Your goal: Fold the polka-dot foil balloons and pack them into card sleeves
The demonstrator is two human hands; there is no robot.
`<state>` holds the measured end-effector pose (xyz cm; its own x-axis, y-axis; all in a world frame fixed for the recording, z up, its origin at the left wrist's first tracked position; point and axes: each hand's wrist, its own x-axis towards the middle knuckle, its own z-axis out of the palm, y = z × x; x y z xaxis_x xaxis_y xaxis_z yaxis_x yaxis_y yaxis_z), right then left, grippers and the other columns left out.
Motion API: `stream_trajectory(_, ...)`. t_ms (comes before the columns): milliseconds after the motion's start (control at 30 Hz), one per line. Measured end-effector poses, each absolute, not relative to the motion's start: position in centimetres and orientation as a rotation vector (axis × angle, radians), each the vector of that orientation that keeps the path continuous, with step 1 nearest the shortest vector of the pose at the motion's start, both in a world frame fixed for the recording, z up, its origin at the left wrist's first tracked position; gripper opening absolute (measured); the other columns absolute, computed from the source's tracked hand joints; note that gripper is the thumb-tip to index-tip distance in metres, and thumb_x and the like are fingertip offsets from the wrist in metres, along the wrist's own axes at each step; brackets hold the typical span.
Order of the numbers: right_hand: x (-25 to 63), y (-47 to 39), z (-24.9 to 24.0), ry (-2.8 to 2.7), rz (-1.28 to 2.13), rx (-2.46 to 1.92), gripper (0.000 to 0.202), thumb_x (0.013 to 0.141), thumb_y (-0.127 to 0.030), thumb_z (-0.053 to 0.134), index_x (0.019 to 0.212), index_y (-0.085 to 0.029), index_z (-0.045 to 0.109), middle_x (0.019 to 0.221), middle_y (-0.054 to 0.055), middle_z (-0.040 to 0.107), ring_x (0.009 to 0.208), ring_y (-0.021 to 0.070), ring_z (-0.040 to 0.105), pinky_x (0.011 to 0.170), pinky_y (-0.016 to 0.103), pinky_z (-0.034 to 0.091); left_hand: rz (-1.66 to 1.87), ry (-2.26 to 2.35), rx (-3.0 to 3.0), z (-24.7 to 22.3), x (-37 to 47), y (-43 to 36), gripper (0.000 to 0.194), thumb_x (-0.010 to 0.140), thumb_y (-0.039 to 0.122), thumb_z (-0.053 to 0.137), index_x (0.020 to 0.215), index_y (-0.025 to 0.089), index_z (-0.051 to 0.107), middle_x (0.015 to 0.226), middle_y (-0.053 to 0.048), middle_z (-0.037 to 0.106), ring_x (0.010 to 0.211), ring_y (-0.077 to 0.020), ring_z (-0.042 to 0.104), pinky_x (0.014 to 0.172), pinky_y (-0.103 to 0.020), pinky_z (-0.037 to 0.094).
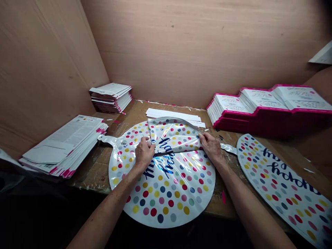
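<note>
A round flat foil balloon [168, 197], white with coloured dots and dark blue lettering, lies at the table's front edge. Its far part is folded over toward me, with the fold's edge running across the lettering. My left hand [145, 150] pinches the folded layer near the middle of the balloon, fingers closed. At the right end of the fold, my right hand [210, 145] grips the balloon's edge between thumb and fingers. The balloon's tail [107, 139] sticks out on the left.
More dotted foil balloons [275, 180] lie at the right. Pink-edged printed cards [259, 100] are stacked at the back right. White paper strips [176, 116] lie behind the balloon. Card stacks stand at the back left [111, 97] and left [64, 145]. Board walls [160, 48] enclose the table.
</note>
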<state>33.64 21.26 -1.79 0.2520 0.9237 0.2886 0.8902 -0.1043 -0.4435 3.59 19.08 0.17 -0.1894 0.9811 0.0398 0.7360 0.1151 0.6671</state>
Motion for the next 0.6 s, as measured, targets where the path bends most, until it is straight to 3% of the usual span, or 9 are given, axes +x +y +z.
stream_trajectory(133, 32.3, 23.2, -1.0, -1.783, 0.001, -2.191, 0.038, 0.098, -0.041, 0.042, 0.094, -0.016, 0.07, 0.089, 0.014, 0.072, 0.082, 0.0244, 0.064, 0.069, 0.03, 0.039, 0.915, 2.081, 1.872, 0.8, 4.2, 18.3, 0.037, 0.091, 0.025, 0.049, 0.126, 0.012, 0.052, 0.121, -0.016, 0.064, 0.108, -0.0266, 0.064, 0.09, -0.037, 0.05)
stream_trajectory(233, 31.8, 23.5, -0.6, -1.816, 0.013, -2.205, 0.038, 0.097, -0.04, 0.043, 0.094, -0.015, 0.07, 0.091, 0.015, 0.072, 0.085, 0.0252, 0.065, 0.073, 0.031, 0.042, 0.846, 1.919, 2.301, 0.8, 4.7, 18.0, 0.045, 0.097, 0.037, 0.041, 0.134, 0.014, 0.05, 0.147, -0.016, 0.047, 0.135, -0.0304, 0.046, 0.107, -0.043, 0.041)
stream_trajectory(333, 31.4, 22.1, -0.1, -1.814, -0.11, -2.099, 0.042, 0.096, -0.041, 0.044, 0.115, -0.01, 0.064, 0.109, 0.02, 0.068, 0.101, 0.0295, 0.063, 0.084, 0.037, 0.045, 0.498, 1.851, 2.464, -0.6, 4.8, 18.2, 0.064, 0.097, 0.052, 0.035, 0.143, 0.008, 0.044, 0.153, -0.019, 0.04, 0.145, -0.0361, 0.028, 0.117, -0.054, 0.023)
stream_trajectory(433, 30.9, 20.1, 0.3, -2.136, -0.254, -1.599, 0.051, 0.091, -0.035, 0.051, 0.136, -0.013, 0.051, 0.138, 0.019, 0.054, 0.126, 0.0308, 0.051, 0.102, 0.046, 0.04, 0.322, 1.933, 2.412, -2.2, 4.6, 18.5, 0.075, 0.098, 0.057, 0.026, 0.147, 0.002, 0.037, 0.156, -0.02, 0.032, 0.146, -0.0368, 0.024, 0.119, -0.055, 0.018)
stream_trajectory(500, 30.3, 19.7, 0.5, -2.48, -0.211, -1.307, 0.052, 0.087, -0.024, 0.052, 0.138, -0.017, 0.049, 0.143, 0.014, 0.051, 0.131, 0.0285, 0.046, 0.109, 0.048, 0.035, 0.31, 1.934, 2.424, -2.7, 4.4, 18.5, 0.078, 0.097, 0.059, 0.021, 0.149, 0.003, 0.035, 0.158, -0.019, 0.029, 0.148, -0.0354, 0.021, 0.12, -0.054, 0.015)
stream_trajectory(600, 28.8, 21.1, 0.6, -2.741, -0.121, -1.383, 0.048, 0.086, -0.009, 0.046, 0.133, -0.013, 0.054, 0.138, 0.016, 0.056, 0.129, 0.0277, 0.049, 0.109, 0.046, 0.035, 0.314, 1.922, 2.416, -2.8, 4.3, 18.4, 0.083, 0.095, 0.065, 0.018, 0.15, 0.004, 0.032, 0.159, -0.018, 0.027, 0.148, -0.0355, 0.019, 0.12, -0.053, 0.014)
